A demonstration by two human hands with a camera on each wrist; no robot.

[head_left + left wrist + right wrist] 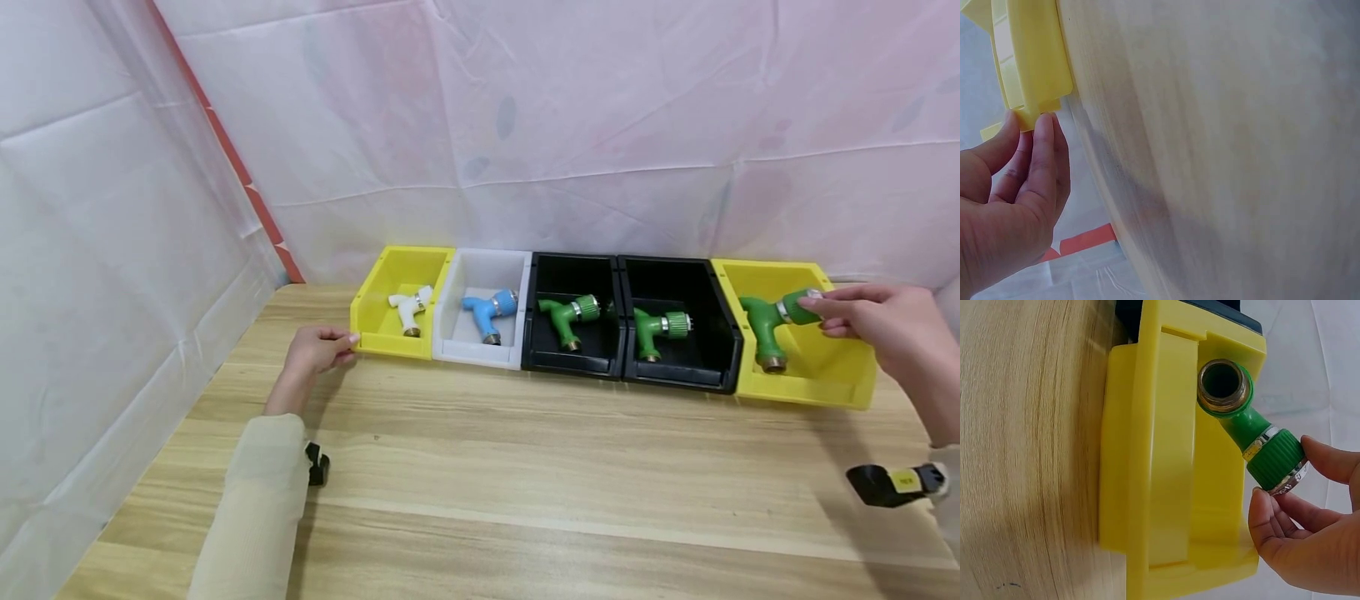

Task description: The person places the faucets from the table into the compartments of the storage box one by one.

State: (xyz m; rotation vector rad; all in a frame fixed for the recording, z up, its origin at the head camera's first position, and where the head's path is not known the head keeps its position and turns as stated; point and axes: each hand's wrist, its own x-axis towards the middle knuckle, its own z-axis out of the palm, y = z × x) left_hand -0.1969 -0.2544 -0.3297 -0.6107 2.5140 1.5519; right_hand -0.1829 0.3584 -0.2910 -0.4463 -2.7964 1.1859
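At the right end of the row, my right hand (892, 321) pinches a green faucet (1275, 459) by its ribbed knob, thumb on one side and fingers on the other. The faucet hangs at the mouth of the right yellow bin (1172, 450), its threaded brass end toward the wrist camera. Far to the left, my left hand (318, 350) pinches the front corner of the left yellow bin (1032, 62) between thumb and fingers. Inside that bin lies a small white faucet (408, 310).
Between the yellow bins stand a white bin (480, 354) with a blue faucet (489, 312) and two black bins, each with a green faucet (572, 318). The bins touch side by side along the draped back wall (562, 125). Wooden tabletop (525, 483) extends in front.
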